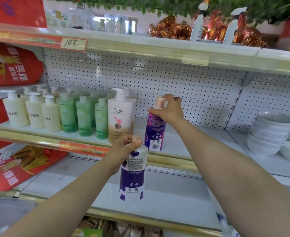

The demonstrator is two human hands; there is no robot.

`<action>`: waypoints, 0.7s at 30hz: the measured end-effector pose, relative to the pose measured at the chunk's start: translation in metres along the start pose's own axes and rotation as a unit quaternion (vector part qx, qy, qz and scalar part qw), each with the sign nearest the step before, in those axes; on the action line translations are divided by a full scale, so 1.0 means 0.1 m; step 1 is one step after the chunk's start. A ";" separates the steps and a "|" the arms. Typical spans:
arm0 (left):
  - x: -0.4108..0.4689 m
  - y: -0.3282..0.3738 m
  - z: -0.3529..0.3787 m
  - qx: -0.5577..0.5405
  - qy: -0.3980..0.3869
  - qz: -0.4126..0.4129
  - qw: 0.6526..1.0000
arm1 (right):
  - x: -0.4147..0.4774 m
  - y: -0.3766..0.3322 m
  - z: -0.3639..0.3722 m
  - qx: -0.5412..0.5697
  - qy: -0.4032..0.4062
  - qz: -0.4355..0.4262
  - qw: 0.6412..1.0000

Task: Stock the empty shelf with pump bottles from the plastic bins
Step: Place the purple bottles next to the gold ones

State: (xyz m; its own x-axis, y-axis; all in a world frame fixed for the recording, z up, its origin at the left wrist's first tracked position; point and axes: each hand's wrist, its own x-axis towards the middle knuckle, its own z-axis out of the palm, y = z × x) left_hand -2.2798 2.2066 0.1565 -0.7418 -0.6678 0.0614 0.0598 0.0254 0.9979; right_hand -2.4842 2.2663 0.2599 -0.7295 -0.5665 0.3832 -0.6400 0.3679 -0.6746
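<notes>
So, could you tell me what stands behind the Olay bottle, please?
Behind the Olay bottle a second white pump bottle shows only its pump and right edge; its body is covered. Behind that, the pegboard panel.

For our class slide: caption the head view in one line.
The left hand grips a white-and-purple pump bottle, right hand a purple pump bottle, beside the Olay bottle.

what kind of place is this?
Most likely a small shop aisle: pegboard-backed shelving with a handwritten price tag, rows of identical pump bottles, and stacked white bowls alongside.
</notes>
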 end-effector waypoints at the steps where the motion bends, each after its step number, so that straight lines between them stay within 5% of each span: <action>1: 0.00 -0.01 -0.01 0.001 -0.004 0.001 1.000 | -0.01 0.00 0.01 0.014 -0.002 -0.008 1.000; 6: -0.02 -0.04 -0.06 -0.005 -0.013 -0.002 1.000 | -0.01 0.05 0.08 0.095 -0.014 -0.023 0.995; 12: 0.00 -0.05 -0.12 0.014 -0.019 -0.009 1.000 | -0.01 0.03 0.18 0.009 0.023 -0.023 0.999; 18: 0.06 -0.09 -0.18 0.010 -0.020 -0.013 1.000 | 0.02 0.06 0.13 0.162 -0.058 0.010 0.985; 21: 0.10 -0.12 -0.22 0.010 -0.030 -0.009 0.999 | 0.00 0.04 0.19 0.093 -0.024 0.002 0.995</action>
State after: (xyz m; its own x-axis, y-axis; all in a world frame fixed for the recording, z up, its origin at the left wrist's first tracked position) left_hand -2.2735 2.1830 0.1442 -0.7811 -0.6228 0.0436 0.0326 0.0291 0.9990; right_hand -2.4823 2.2537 0.2454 -0.7175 -0.6009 0.3524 -0.5772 0.2296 -0.7836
